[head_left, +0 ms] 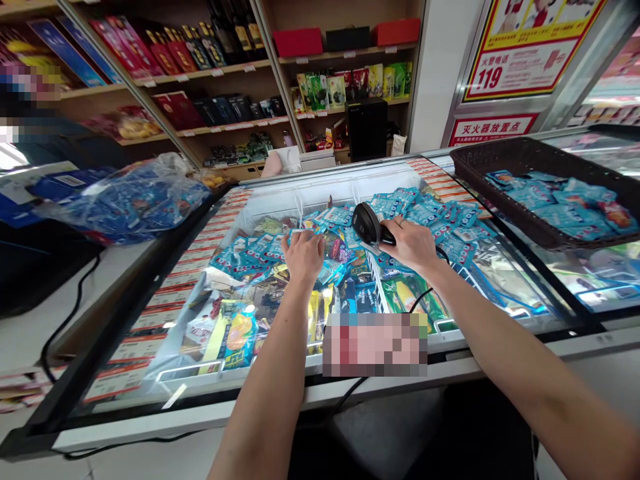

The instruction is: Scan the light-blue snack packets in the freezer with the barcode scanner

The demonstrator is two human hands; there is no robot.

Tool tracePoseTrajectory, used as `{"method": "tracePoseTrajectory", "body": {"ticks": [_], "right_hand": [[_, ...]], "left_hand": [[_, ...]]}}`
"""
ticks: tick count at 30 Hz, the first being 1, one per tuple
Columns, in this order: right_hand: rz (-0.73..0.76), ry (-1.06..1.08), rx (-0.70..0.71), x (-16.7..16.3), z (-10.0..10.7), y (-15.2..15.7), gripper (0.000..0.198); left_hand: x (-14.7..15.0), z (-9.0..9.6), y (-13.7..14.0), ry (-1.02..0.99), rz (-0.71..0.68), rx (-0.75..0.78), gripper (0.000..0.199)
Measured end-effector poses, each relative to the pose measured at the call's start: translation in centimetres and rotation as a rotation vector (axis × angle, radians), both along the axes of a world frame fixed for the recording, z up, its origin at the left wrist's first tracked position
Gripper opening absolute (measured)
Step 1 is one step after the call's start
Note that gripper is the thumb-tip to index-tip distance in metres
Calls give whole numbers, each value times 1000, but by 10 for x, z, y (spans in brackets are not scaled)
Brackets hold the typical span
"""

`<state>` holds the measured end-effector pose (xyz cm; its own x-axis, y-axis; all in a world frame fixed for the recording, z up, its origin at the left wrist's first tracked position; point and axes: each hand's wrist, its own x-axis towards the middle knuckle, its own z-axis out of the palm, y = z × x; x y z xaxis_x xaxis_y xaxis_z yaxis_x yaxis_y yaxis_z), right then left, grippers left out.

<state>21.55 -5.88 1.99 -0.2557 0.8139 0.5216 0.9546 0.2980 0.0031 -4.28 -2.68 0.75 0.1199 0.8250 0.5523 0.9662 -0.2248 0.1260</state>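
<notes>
My right hand is wrapped round the handle of a black barcode scanner, its head pointing left and its cable trailing down past my forearm. To the left of it, my left hand reaches over the glass top of the freezer, fingers bent forward at the small blue packets. Whether those fingers grip a packet is hidden by the back of the hand. More blue packets lie spread in a heap behind and to the right of the scanner. Frozen goods show through the glass below.
A dark woven basket of blue packets stands on the right. At left, a clear plastic bag of blue packages rests by a person in dark clothing. Stocked shelves line the back. A black cable hangs at left.
</notes>
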Motion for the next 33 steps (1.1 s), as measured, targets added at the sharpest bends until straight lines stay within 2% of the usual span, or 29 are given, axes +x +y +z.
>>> {"method": "tracePoseTrajectory", "body": {"ticks": [4,6,8,12,19,23,27,33], "right_hand": [[-8,10,-4,0,0,0,41],[-8,15,-3,0,0,1,41],[-10,20,-5,0,-1,1,41],[-7,17,-9,-1,-1,1,40],[4,16,-3,-1,-2,3,39],[-1,12,5,-1,-4,4,39],[-12,15,10,-1,-4,5,39],[-13,12,-2,0,-4,5,43]], "left_hand": [[-8,-4,3,-7,173,34,40],[-10,-3,3,-16,212,58,40],[-8,-2,3,-19,179,58,38],[6,-3,10,-12,6,-8,45],[16,-15,33,14,-190,-154,52],[15,-14,32,49,-199,-193,46],[16,-4,22,88,-200,-173,48],[18,10,9,114,-53,-239,54]]}}
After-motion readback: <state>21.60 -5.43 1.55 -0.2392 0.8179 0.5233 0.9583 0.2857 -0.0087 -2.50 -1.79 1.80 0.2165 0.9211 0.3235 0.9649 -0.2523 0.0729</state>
